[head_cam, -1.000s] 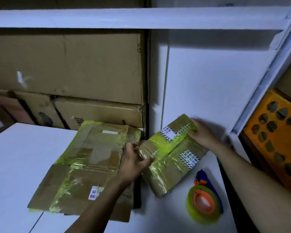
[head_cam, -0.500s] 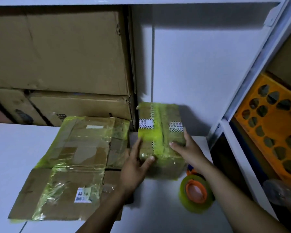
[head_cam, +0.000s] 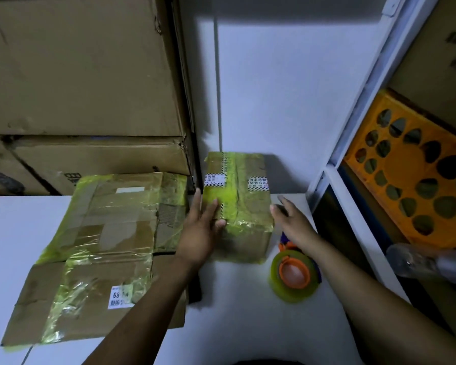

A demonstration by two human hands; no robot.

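Observation:
A small cardboard box wrapped in yellow-green tape stands on the white table against the back wall. My left hand lies flat against the box's left side, fingers straight, thumb on its front corner. My right hand hovers just off the box's right side with relaxed fingers and holds nothing. A roll of yellow-green tape on an orange and blue dispenser lies on the table under my right forearm.
A flattened cardboard box with yellow tape lies on the table at left. Large cartons are stacked behind it. At right, a white shelf post, an orange perforated crate and a plastic bottle.
The small box went from tilted in both hands to standing flat by the wall. My right hand has let go and drawn away; my left hand now lies flat on its side.

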